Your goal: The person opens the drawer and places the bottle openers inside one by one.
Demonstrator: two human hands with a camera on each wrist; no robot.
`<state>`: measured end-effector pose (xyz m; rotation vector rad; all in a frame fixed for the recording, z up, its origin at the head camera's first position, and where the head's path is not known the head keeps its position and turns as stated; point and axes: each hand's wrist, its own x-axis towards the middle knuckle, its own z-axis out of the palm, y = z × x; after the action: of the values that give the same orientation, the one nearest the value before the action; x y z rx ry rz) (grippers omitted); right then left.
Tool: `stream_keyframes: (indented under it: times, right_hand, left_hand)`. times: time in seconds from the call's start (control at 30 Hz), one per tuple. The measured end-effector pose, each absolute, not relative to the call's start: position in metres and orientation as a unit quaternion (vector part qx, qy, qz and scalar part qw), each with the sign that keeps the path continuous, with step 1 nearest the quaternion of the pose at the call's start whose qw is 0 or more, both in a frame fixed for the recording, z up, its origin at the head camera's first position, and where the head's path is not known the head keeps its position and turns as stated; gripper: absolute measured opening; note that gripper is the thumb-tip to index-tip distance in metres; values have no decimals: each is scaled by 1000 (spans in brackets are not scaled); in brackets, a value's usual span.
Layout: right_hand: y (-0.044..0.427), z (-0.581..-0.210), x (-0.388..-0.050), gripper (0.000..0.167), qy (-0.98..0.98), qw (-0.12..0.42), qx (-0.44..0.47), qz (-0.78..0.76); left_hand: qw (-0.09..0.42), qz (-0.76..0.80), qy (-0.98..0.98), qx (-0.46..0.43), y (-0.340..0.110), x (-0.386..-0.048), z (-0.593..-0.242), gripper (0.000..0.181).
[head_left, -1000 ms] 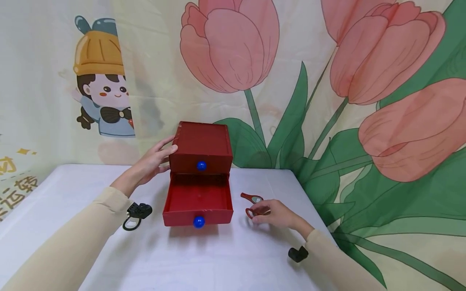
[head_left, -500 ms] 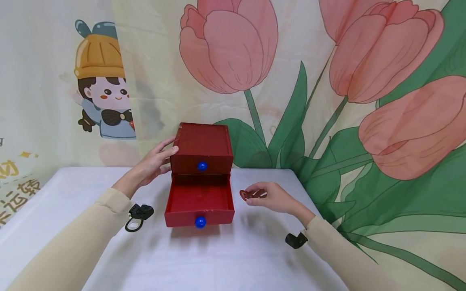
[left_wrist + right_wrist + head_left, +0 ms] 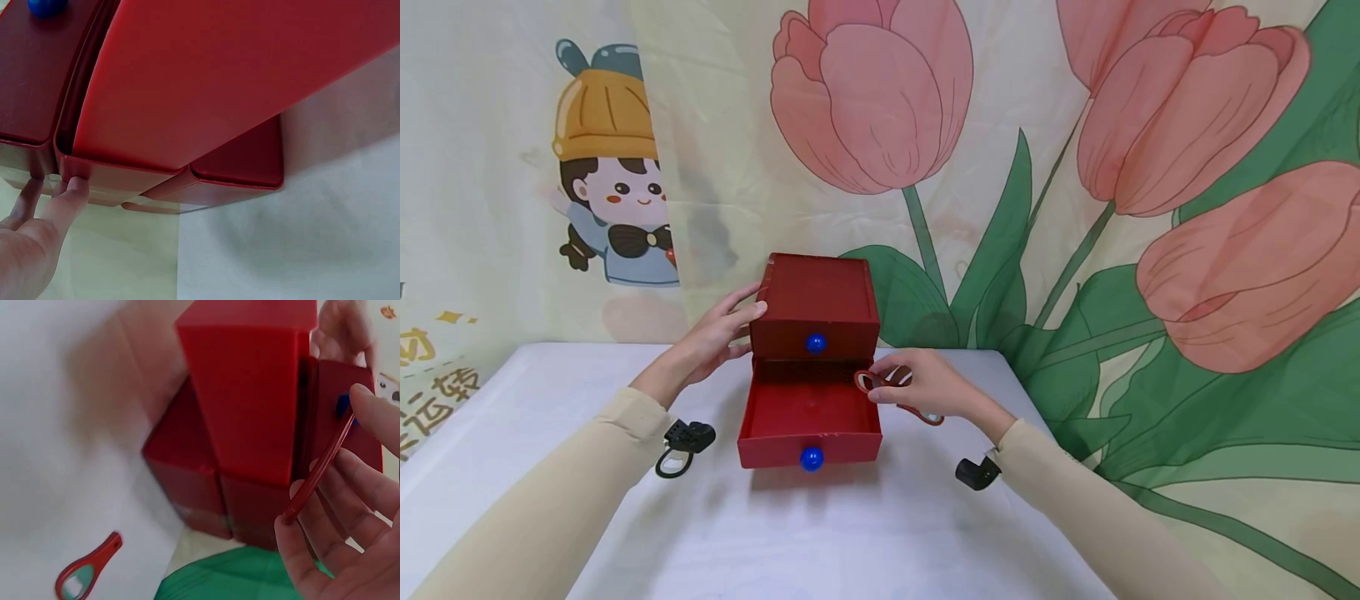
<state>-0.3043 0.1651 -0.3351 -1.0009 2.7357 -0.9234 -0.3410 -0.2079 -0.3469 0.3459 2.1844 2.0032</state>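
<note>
A red two-tier drawer box (image 3: 820, 287) stands on the table, its lower drawer (image 3: 846, 451) pulled out and bare inside. Blue knobs are on both fronts. My left hand (image 3: 711, 333) rests its fingertips against the box's left side; in the left wrist view those fingers (image 3: 70, 199) touch the wall. My right hand (image 3: 928, 385) pinches a small red loop-ended piece (image 3: 319, 469) above the drawer's right edge; it appears edge-on in the right wrist view, so its kind is unclear. Below that hand lies a red-handled piece with an oval, glassy centre (image 3: 931, 417).
A white cloth covers the table (image 3: 850, 533). Behind it hangs a backdrop (image 3: 722, 192) printed with tulips and a cartoon figure. Black wrist cameras hang beneath the left wrist (image 3: 688, 436) and right wrist (image 3: 977, 473).
My right hand has picked up the red loop-ended piece from the table and carried it left and upward to the open drawer. My left hand stays against the box.
</note>
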Motion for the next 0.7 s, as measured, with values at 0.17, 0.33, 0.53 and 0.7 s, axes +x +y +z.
stream_keyframes:
  times: [0.17,0.33,0.53,0.7]
  right_hand:
    - [143,-326,-302,43,893,49,-338,-293]
    - [124,-321,-300,42,895,41,-351,-273]
    - [98,-322,-300,38,891,43,-373,-255]
    - [78,-328,-300,36,891,46,-378,-249]
  left_hand:
    - [79,669,730,114,-208,-339,-346,86]
    - [81,670,729,114,-206,-340,-346,86]
    - [77,667,733,112,-207,-341,-347,85]
    - [75,666,733,114,-207,-341,-348,85]
